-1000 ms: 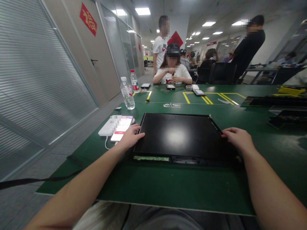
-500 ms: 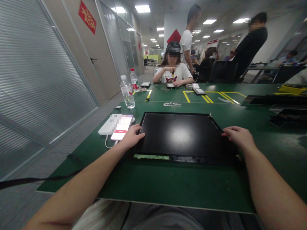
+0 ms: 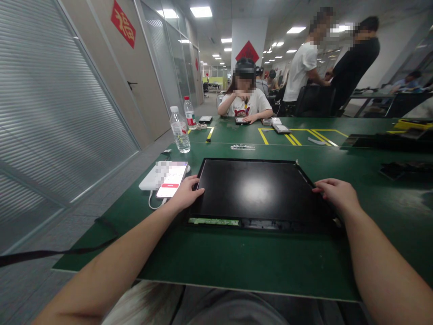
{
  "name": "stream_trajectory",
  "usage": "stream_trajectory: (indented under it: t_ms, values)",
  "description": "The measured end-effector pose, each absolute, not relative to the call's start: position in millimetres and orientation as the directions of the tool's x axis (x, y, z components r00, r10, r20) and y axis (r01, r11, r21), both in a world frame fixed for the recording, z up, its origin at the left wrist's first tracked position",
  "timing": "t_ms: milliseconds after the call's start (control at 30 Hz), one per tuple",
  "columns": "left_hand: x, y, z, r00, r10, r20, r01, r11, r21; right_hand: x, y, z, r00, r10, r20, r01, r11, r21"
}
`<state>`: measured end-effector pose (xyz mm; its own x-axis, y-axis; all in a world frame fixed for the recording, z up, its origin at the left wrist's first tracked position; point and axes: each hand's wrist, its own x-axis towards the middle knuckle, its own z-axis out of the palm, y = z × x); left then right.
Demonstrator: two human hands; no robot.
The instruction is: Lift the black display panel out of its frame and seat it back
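Observation:
A black flat display panel [image 3: 253,189] lies on the green table [image 3: 237,262] in front of me, with a strip of green circuit board [image 3: 213,221] along its near edge. My left hand [image 3: 185,193] grips the panel's left edge, fingers curled over it. Over on the right edge rests my right hand [image 3: 336,194], its fingers bent down on the rim. Both forearms reach in from the bottom corners.
A lit phone [image 3: 171,179] lies on a white power bank [image 3: 150,179] just left of my left hand. Two water bottles [image 3: 179,131] stand further back. A seated person [image 3: 244,101] works across the table; two people [image 3: 304,67] stand behind. Dark panels [image 3: 385,142] lie at right.
My hands and the panel have stayed put. The standing person in the white shirt has walked from behind the seated person over to the right.

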<state>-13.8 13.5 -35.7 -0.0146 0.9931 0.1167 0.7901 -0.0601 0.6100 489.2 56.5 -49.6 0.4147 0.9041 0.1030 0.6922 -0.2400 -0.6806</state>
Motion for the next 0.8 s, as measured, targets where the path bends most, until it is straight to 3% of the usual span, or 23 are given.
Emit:
stream_trajectory:
  t_ms: [600, 733, 800]
  values:
    - [-9.2, 7.3, -27.7, 0.103, 0.989, 0.108, 0.863, -0.143, 0.485, 466.1, 44.0, -26.2, 0.486, 0.873, 0.035, 0.649, -0.334, -0.683]
    - [-10.3, -3.9, -12.6, 0.28, 0.956, 0.087, 0.877, -0.292, 0.381, 464.9, 43.3, -24.8, 0.472, 0.88, 0.046, 0.674, -0.327, -0.663]
    - [-12.0, -8.1, -6.4, 0.395, 0.919, 0.021, 0.84, -0.37, 0.398, 464.4, 43.2, -24.3, 0.468, 0.882, 0.047, 0.682, -0.327, -0.655]
